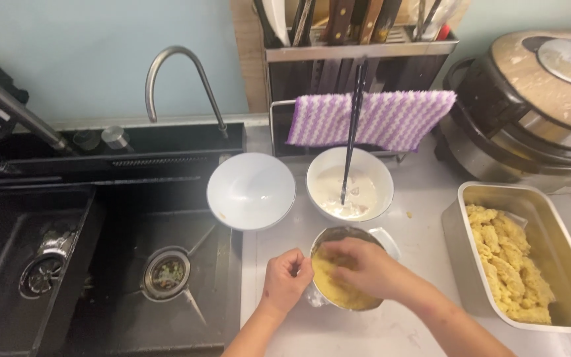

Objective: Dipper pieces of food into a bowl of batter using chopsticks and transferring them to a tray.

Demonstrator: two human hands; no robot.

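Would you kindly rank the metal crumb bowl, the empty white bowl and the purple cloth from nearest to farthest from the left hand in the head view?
From the left hand:
1. Metal crumb bowl, touching it on its right.
2. Empty white bowl, just beyond, by the sink edge.
3. Purple cloth, farthest, hanging on the rack at the back right.

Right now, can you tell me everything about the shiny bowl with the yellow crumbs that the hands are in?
The metal bowl is small, round and shiny, like steel. It stands upright on the pale counter, just right of the dark sink, below two white bowls. Yellow crumbs fill it. The right hand reaches over it, fingers down in the crumbs. The left hand is curled at its left rim; whether its grip closes on the rim cannot be told. Something white peeks from behind it.
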